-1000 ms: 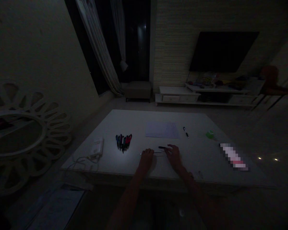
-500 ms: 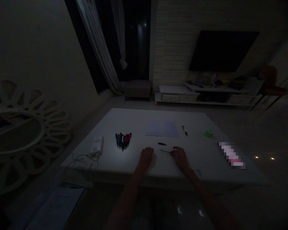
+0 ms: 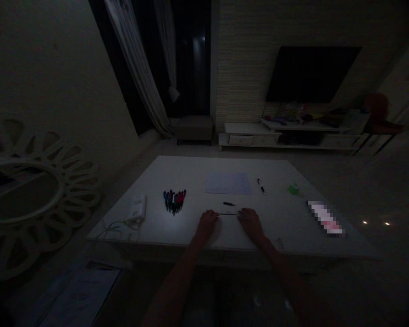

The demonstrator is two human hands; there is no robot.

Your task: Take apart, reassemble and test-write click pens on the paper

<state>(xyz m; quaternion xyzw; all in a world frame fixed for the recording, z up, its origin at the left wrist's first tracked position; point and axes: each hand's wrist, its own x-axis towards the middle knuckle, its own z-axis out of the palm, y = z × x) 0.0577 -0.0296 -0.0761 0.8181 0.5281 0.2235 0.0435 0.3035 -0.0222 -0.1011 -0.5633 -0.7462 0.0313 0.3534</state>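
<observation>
A thin dark rod, like a pen refill, stretches between my two hands just above the white table. My right hand pinches its right end. The other end meets the fingertips of my left hand, which is closed; what else its fingers hold is hidden. Just beyond the rod lies a short black pen part. Farther off are a sheet of paper and a black-and-white pen. Several pens lie fanned out left of my hands.
A white power strip or box with cables stands at the table's left. On the right are a green tape-like item and a blurred-out phone-shaped object. A TV cabinet stands beyond the table. The room is dim.
My right hand has moved slightly left with the refill, whose free end now reaches my left fingertips. My left hand has shifted only a little. The view has tilted slightly.
</observation>
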